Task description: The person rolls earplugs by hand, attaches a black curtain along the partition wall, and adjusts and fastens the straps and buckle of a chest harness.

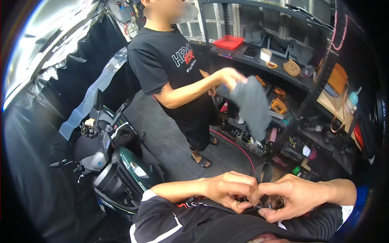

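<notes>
Both of my hands meet at the lower centre, close against the black shirt [194,231]. My left hand [233,190] comes in from the left, its fingers bent and pinched together on something small and dark. From the right, my right hand [289,196] is also pinched, with thumb and index finger at a small dark piece. The fingertips of the two hands nearly touch, and they hide most of what is between them. A dark strap loop [264,173] stands up just behind the hands.
Another person [166,73] in a black shirt stands ahead, holding a grey cloth [253,107]. A scooter [121,166] is at the left. Shelves at the right carry a red tray [228,42], a tape roll [266,55] and orange tools [278,106]. A pink hose [239,146] crosses the floor.
</notes>
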`<state>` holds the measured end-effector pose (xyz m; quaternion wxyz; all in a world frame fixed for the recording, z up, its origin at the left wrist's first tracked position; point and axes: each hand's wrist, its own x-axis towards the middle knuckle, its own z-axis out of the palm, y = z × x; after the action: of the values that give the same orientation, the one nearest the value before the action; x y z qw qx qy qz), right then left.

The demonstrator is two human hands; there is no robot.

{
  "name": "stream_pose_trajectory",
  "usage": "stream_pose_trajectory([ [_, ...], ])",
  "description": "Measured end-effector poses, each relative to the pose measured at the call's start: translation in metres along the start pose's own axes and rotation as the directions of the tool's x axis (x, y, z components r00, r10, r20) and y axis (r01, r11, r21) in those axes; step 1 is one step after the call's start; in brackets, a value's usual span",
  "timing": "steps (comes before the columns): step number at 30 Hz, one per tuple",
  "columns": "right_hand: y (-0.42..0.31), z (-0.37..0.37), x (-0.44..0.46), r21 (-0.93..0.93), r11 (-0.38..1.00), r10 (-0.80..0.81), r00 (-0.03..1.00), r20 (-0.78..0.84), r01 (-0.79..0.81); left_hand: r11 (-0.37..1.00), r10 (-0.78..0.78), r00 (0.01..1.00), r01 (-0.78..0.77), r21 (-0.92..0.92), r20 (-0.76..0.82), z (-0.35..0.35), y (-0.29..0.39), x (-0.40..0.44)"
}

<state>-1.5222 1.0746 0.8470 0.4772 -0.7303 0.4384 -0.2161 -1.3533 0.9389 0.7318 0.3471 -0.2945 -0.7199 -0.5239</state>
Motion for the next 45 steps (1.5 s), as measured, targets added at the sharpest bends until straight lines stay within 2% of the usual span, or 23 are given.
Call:
stream_pose_trajectory([
  [2,-0.006,0.010,-0.008,0.081,0.993,0.084,0.996,0.010,-0.084,0.999,0.043,0.999,-0.042,-0.029,0.027,0.005,-0.001,-0.001],
  [5,-0.019,0.015,-0.022,0.056,0.995,0.086,0.996,-0.039,-0.083,0.995,0.070,0.996,-0.066,-0.080,0.055,0.014,0.002,0.004],
  [7,-0.024,0.022,-0.036,0.105,0.991,0.097,0.989,-0.109,-0.086,0.981,-0.116,0.992,0.123,-0.152,0.052,0.021,0.009,0.007],
  [8,-0.026,0.025,-0.043,0.156,0.985,0.099,0.980,-0.175,-0.072,0.991,-0.034,0.999,0.035,-0.129,0.008,0.025,0.008,0.015],
  [9,-0.027,0.026,-0.049,0.153,0.986,0.100,0.979,-0.179,-0.072,0.991,-0.030,0.999,0.032,-0.130,0.012,0.030,0.005,0.018],
  [11,-0.029,0.025,-0.059,0.097,0.986,0.152,0.976,-0.154,-0.139,0.984,0.173,0.985,-0.174,-0.044,-0.017,0.040,-0.003,0.021],
  [16,-0.016,0.021,-0.081,0.028,0.993,0.113,0.986,-0.123,-0.111,0.991,0.132,0.988,-0.130,0.028,-0.075,0.057,-0.002,0.034],
  [18,-0.014,0.022,-0.088,0.091,0.992,0.104,0.973,-0.205,-0.087,0.987,0.154,0.985,-0.150,0.058,-0.081,0.061,-0.004,0.040],
  [22,-0.012,0.013,-0.095,0.124,0.988,0.118,0.975,-0.191,-0.095,0.990,0.109,0.991,-0.101,0.099,-0.073,0.067,-0.007,0.051],
  [24,-0.007,0.010,-0.099,0.131,0.989,0.098,0.975,-0.199,-0.073,0.992,0.034,0.999,-0.037,0.122,0.021,0.066,-0.007,0.056],
  [25,-0.006,0.008,-0.100,0.131,0.989,0.094,0.977,-0.193,-0.070,0.991,0.032,0.999,-0.034,0.128,0.018,0.066,-0.009,0.058],
  [30,0.005,-0.001,-0.105,0.145,0.983,0.127,0.986,-0.105,-0.111,0.996,-0.061,0.990,0.068,-0.051,0.128,0.066,-0.022,0.059],
  [36,0.020,-0.008,-0.115,0.033,0.998,0.061,0.998,-0.032,-0.060,0.997,0.029,0.970,-0.010,-0.082,0.240,0.065,-0.037,0.069],
  [39,0.031,-0.007,-0.119,0.021,1.000,-0.017,0.998,-0.067,0.019,0.996,0.025,0.957,0.002,-0.094,0.287,0.064,-0.042,0.076],
  [43,0.031,-0.009,-0.126,0.020,1.000,-0.022,0.995,-0.101,0.024,0.995,0.011,0.940,0.024,-0.097,0.341,0.065,-0.045,0.083],
  [45,0.026,-0.012,-0.130,0.069,0.998,0.016,0.991,-0.129,-0.007,0.980,-0.078,0.950,0.129,-0.154,0.301,0.065,-0.044,0.087],
])
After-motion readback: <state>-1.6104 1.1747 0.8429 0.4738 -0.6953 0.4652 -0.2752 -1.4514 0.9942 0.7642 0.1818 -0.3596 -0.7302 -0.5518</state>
